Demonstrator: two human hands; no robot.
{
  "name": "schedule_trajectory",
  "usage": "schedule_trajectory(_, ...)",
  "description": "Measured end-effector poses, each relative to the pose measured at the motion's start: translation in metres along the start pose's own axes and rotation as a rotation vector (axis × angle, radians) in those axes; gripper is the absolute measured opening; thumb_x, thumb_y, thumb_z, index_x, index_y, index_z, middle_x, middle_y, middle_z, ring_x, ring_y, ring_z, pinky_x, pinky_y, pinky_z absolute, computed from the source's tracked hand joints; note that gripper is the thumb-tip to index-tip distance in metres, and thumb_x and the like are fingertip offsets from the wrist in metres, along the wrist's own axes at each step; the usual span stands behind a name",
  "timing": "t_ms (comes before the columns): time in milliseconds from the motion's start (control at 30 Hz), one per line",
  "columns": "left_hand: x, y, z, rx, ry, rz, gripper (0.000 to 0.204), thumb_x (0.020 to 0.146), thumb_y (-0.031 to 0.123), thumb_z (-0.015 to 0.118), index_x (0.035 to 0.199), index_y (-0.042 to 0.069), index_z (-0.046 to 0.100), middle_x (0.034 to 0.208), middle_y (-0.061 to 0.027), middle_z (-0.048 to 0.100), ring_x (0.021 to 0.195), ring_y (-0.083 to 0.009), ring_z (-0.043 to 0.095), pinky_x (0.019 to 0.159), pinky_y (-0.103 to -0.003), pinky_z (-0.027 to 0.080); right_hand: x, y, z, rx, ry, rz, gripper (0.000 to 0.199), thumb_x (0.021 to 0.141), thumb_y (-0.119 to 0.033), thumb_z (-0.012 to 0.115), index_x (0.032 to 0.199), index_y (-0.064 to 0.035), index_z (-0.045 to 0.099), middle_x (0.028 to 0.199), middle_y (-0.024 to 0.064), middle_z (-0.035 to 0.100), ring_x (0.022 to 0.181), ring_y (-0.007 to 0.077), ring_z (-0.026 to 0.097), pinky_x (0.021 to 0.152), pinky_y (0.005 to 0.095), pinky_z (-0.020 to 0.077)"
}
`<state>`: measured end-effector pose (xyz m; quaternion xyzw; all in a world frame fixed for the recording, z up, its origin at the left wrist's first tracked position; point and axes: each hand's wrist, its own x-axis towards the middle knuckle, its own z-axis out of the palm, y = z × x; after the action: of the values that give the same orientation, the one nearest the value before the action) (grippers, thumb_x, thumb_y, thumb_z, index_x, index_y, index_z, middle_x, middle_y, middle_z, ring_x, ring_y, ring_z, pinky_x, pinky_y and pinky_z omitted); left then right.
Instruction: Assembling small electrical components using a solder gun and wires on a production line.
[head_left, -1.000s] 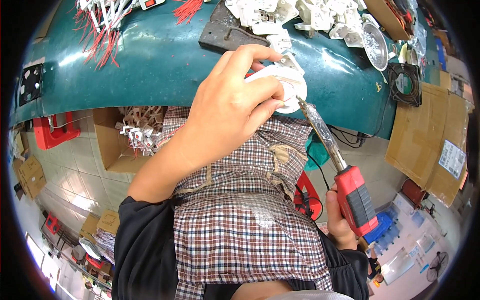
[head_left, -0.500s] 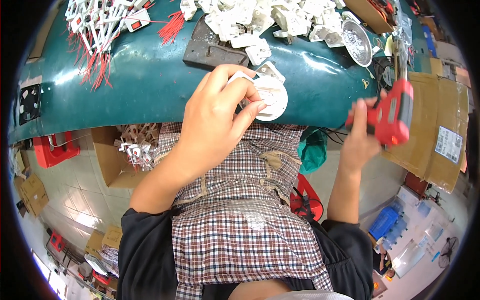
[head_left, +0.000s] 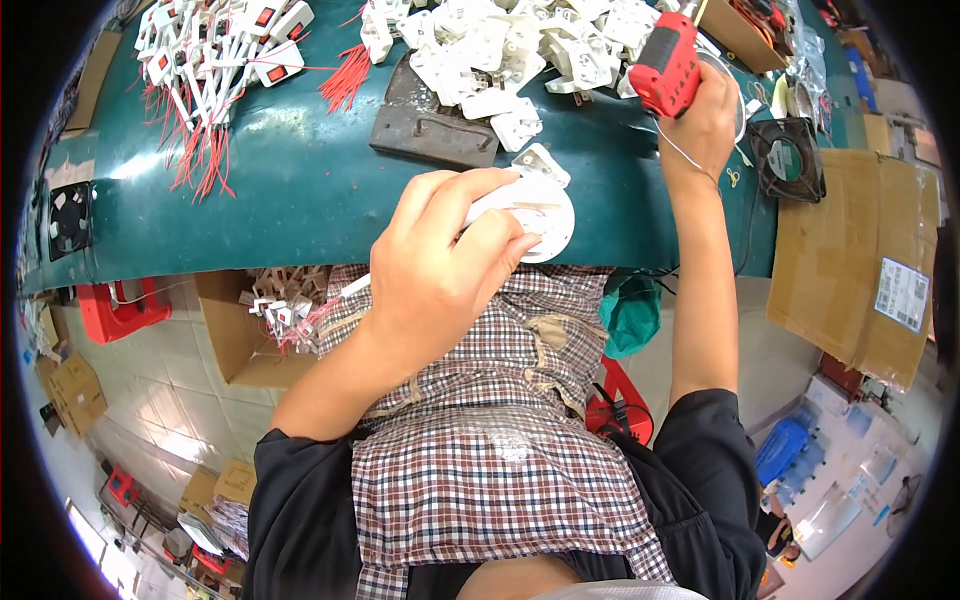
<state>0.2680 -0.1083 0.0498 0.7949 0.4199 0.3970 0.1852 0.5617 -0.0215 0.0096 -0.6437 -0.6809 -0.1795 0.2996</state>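
Observation:
At the table's near edge my left hand (head_left: 440,250) is closed on a round white plastic part (head_left: 558,215); its fingertips press into the middle, where the fingers hide detail. A white lead (head_left: 355,286) pokes out beside my left wrist. Farther off at the right, my right hand (head_left: 708,125) grips a red and black power screwdriver (head_left: 668,62). The tool points away, beside a metal dish (head_left: 742,112) that hand and tool mostly cover. A small white plastic piece (head_left: 543,163) lies just beyond the round part.
White plastic parts (head_left: 510,50) are heaped at the back, by a dark metal block (head_left: 430,135). White switches with red wires (head_left: 205,80) lie back left. Small fans (head_left: 785,160) stand at both sides. A carton of parts (head_left: 230,335) sits below the table.
My right hand has swung the screwdriver from the right side up and left to the metal dish. A fan at the right now shows. My left hand keeps hold of the round part.

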Motion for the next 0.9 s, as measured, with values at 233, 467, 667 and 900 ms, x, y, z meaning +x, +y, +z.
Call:
schedule_trajectory(233, -0.003, -0.010, -0.002, -0.142, -0.018, -0.055, 0.023, 0.069, 0.008, 0.087, 0.082, 0.007, 0.068, 0.114, -0.0108, 0.072, 0.094, -0.0286, 0.064, 0.075, -0.036, 0.055, -0.040, -0.025, -0.041, 0.161, -0.030, 0.172, 0.062, 0.068, 0.004, 0.081, 0.122, -0.0028, 0.052, 0.110, 0.0167, 0.057, 0.100, 0.0411, 0.059, 0.086, 0.0456, 0.0512)
schedule_trajectory(467, 0.000, 0.004, -0.006, -0.036, 0.008, 0.168, 0.025, 0.067, 0.009, 0.088, 0.084, 0.008, 0.069, 0.112, -0.0099, 0.071, 0.094, -0.0292, 0.064, 0.074, -0.036, 0.056, -0.060, -0.028, -0.051, 0.126, -0.075, 0.134, 0.061, 0.068, 0.001, 0.084, 0.119, -0.0035, 0.051, 0.109, 0.0162, 0.058, 0.100, 0.0382, 0.060, 0.085, 0.0444, 0.0511)
schedule_trajectory(667, 0.002, 0.000, -0.044, -0.324, -0.044, -0.188, 0.018, 0.075, 0.004, 0.083, 0.085, 0.004, 0.069, 0.114, -0.0126, 0.071, 0.096, -0.0231, 0.066, 0.077, -0.033, 0.056, -0.062, -0.031, -0.052, 0.139, -0.070, 0.092, 0.055, 0.078, -0.004, 0.085, 0.122, -0.0015, 0.053, 0.111, 0.0128, 0.060, 0.096, 0.0267, 0.065, 0.085, 0.0356, 0.0521)
schedule_trajectory(900, -0.035, -0.056, -0.154, -0.311, -0.165, -0.553, 0.015, 0.082, 0.005, 0.077, 0.083, -0.001, 0.063, 0.112, -0.0151, 0.069, 0.099, -0.0192, 0.066, 0.084, -0.029, 0.050, -0.070, -0.096, -0.089, 0.861, -0.127, 0.533, 0.054, 0.083, 0.007, 0.079, 0.127, 0.0029, 0.048, 0.100, 0.0097, 0.065, 0.082, 0.0144, 0.069, 0.070, 0.0258, 0.0558)
